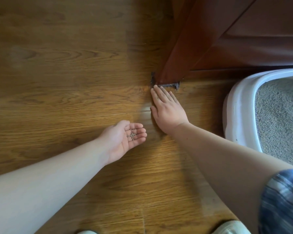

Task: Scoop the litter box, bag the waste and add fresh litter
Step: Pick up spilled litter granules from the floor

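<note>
My left hand (pixel 123 139) is cupped palm up just above the wooden floor, with a small pile of grey litter granules (pixel 132 135) lying in it. My right hand (pixel 167 110) lies flat, palm down on the floor, fingers together, fingertips reaching the foot of a dark red furniture leg. It holds nothing. The white litter box (pixel 237 105) stands at the right edge, filled with grey litter (pixel 281 119). Only part of the box is in view.
A dark red wooden cabinet (pixel 243 39) rises at the top right; its leg (pixel 167 78) has a dark pad under it. The wooden floor (pixel 66 81) spreads to the left. A few stray granules lie near my right forearm. My shoes show at the bottom edge.
</note>
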Demonstrator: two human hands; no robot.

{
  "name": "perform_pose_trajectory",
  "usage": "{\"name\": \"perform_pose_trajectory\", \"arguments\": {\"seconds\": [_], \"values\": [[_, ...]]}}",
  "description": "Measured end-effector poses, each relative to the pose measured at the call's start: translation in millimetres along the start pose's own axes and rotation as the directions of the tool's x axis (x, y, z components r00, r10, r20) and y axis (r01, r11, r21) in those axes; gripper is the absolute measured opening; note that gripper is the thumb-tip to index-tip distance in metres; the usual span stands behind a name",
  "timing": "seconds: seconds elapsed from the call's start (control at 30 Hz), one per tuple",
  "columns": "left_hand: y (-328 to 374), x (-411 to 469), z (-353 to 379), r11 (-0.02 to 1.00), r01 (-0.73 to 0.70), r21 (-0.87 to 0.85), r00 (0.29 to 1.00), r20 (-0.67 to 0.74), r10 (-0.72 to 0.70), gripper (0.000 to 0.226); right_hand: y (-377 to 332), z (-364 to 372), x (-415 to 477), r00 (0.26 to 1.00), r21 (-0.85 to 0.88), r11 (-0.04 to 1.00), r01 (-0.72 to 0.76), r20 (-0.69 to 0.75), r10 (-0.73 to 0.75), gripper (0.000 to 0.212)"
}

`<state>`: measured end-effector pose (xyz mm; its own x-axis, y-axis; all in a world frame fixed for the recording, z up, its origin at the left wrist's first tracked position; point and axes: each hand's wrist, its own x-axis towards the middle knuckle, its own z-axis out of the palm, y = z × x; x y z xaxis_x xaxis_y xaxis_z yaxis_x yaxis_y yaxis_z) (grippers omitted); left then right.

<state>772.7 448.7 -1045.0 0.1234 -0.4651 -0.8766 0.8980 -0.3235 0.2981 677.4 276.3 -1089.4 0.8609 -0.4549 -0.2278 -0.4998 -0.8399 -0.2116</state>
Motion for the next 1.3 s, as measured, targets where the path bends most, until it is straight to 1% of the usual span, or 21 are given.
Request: {"name": "perform_pose_trajectory", "arguments": {"seconds": [0.2,0.23,0.3,0.4,0.6,0.7,0.8,0.87,0.93,1.0,1.13,1.3], "values": [[-1,-3,0,1.0,0.006,0.021,1.0,0.009,-0.006,0.04,-5,-6,-12,0.991,0.087,0.996,-0.031,-0.124,0.042,0.05],[0,-3,2,1.0,0.007,0.019,1.0,0.014,-0.008,0.04,-3,-7,-12,0.991,0.086,0.995,-0.052,-0.123,0.062,0.052],[0,-3,5,1.0,0.007,0.017,1.0,0.026,-0.008,0.041,2,-7,-9,0.99,0.074,0.991,-0.112,-0.074,0.117,0.058],[0,-2,7,1.0,0.008,0.017,0.999,0.034,-0.009,0.04,3,-3,-7,0.993,0.029,0.993,-0.115,-0.022,0.115,0.06],[-3,-3,9,0.999,0.025,0.026,0.999,0.039,-0.026,0.041,8,-5,-33,0.995,0.019,0.997,-0.072,-0.062,0.073,0.052],[-3,-5,9,0.999,0.022,0.037,0.999,0.045,-0.023,0.041,10,-6,-50,0.997,0.051,0.998,-0.035,-0.07,0.038,0.051],[-4,-6,10,0.999,0.015,0.041,0.998,0.053,-0.017,0.041,11,-11,-36,0.991,0.078,0.994,-0.081,-0.097,0.088,0.055],[-4,-6,11,0.999,0.013,0.044,0.999,0.052,-0.016,0.041,11,-14,-19,0.984,0.094,0.983,-0.157,-0.068,0.164,0.058],[-5,-6,11,0.999,0.007,0.044,0.999,0.048,-0.009,0.041,10,-15,-9,0.98,0.092,0.977,-0.194,-0.019,0.196,0.059],[-6,-6,12,0.999,0.005,0.036,0.999,0.048,-0.007,0.041,5,-12,-14,0.981,0.084,0.978,-0.192,0.011,0.192,0.06],[-8,-7,15,0.999,0.009,0.045,0.998,0.069,-0.012,0.04,-3,0,-61,0.987,0.069,0.985,-0.161,0.029,0.159,0.061],[-14,-8,12,0.997,0.018,0.071,0.997,0.08,-0.024,0.041,-11,14,-110,0.985,0.102,0.981,-0.167,0.064,0.162,0.061]]}}
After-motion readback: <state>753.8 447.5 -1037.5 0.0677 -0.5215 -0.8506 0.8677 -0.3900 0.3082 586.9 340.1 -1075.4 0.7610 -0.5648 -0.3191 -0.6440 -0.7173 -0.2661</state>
